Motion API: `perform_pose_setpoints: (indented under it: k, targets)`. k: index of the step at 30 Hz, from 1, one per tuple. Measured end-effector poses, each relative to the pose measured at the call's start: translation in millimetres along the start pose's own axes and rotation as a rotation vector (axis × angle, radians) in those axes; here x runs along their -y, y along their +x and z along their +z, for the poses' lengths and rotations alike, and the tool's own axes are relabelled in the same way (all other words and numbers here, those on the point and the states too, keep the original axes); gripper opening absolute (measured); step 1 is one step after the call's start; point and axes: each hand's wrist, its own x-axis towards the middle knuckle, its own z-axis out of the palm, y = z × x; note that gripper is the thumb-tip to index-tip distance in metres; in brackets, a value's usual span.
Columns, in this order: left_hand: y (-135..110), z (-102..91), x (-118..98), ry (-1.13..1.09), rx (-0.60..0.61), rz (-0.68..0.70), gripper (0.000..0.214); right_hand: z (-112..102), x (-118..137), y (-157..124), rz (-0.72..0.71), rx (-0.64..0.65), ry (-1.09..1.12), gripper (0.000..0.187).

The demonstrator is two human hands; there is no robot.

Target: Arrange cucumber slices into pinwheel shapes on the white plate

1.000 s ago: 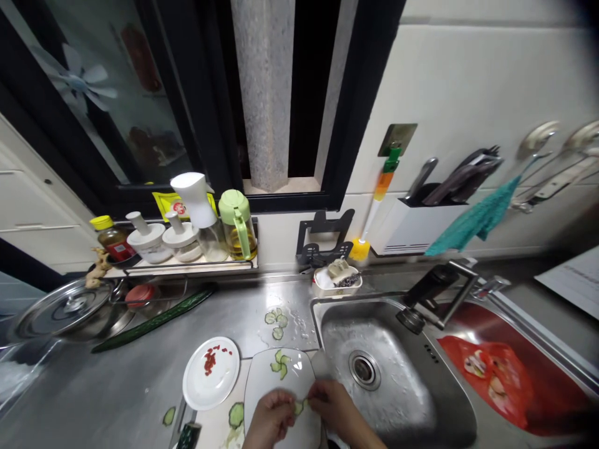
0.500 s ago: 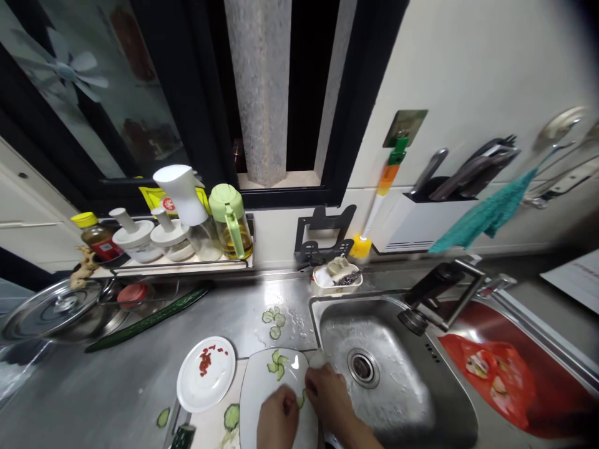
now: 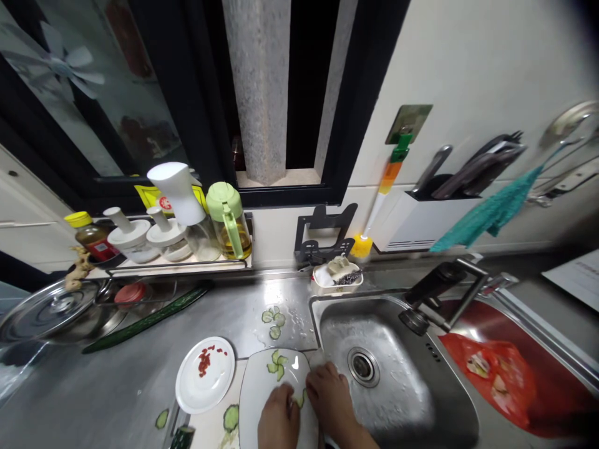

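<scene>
A white square plate [image 3: 255,380] lies in front of me, with curved cucumber pieces [image 3: 277,365] fanned out near its far edge. Over the plate, my left hand [image 3: 279,418] is closed, its fingertips at a thin green cucumber slice [image 3: 299,399]. My right hand [image 3: 331,399] has its fingers curled at the plate's right side, close to the same slice; what they grip is hidden. Left of the plate, a round white dish [image 3: 219,380] holds small red pieces [image 3: 204,362]. A larger cucumber slice [image 3: 231,418] rests on the board beside the plate.
The steel sink [image 3: 397,374] with its faucet [image 3: 440,299] is at my right; a red plastic bag [image 3: 505,380] lies beyond. More slices [image 3: 274,318] sit on the wet counter. A long cucumber [image 3: 145,321] lies beneath the seasoning rack [image 3: 178,267]. A cut cucumber end [image 3: 182,436] is nearby.
My left hand has turned slightly and its fingers have come down nearer the slice. The right hand has barely shifted. Plate and dish stay in place; the view moves a little.
</scene>
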Motion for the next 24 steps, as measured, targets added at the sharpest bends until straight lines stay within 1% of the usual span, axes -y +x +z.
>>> perform_pose_setpoints:
  k: [2, 5, 8, 11, 14, 16, 18, 20, 24]
  targets:
    - [-1, -0.5, 1, -0.008, -0.002, 0.015, 0.028, -1, -3, -2, 0.014, -0.011, 0.032, 0.017]
    - [-1, 0.6, 3, -0.004, -0.012, 0.064, 0.025, -1, -10, -7, 0.04, -0.057, 0.075, 0.017]
    - [0, 2.6, 4, 0.011, -0.027, 0.099, 0.026, 5, -17, -17, 0.064, -0.086, 0.082, 0.022]
    - [-1, 3.4, 5, 0.019, -0.036, 0.115, 0.026, 27, -19, -31, 0.005, -0.083, 0.002, 0.026]
    - [-1, 2.8, 6, 0.019, -0.027, 0.124, 0.027, 59, -17, -44, -0.051, -0.128, -0.164, 0.043]
    - [-2, 2.8, 7, 0.026, -0.014, 0.125, 0.027, 75, -15, -49, -0.045, -0.14, -0.233, 0.047]
    - [-1, 3.0, 8, 0.037, -0.007, 0.121, 0.028, 84, -12, -51, -0.04, -0.156, -0.281, 0.048]
    - [0, 3.4, 9, 0.043, -0.003, 0.119, 0.028, 86, -11, -51, -0.041, -0.173, -0.296, 0.051]
    - [1, 3.2, 9, 0.036, -0.001, 0.128, 0.029, 79, -10, -50, -0.042, -0.16, -0.256, 0.056]
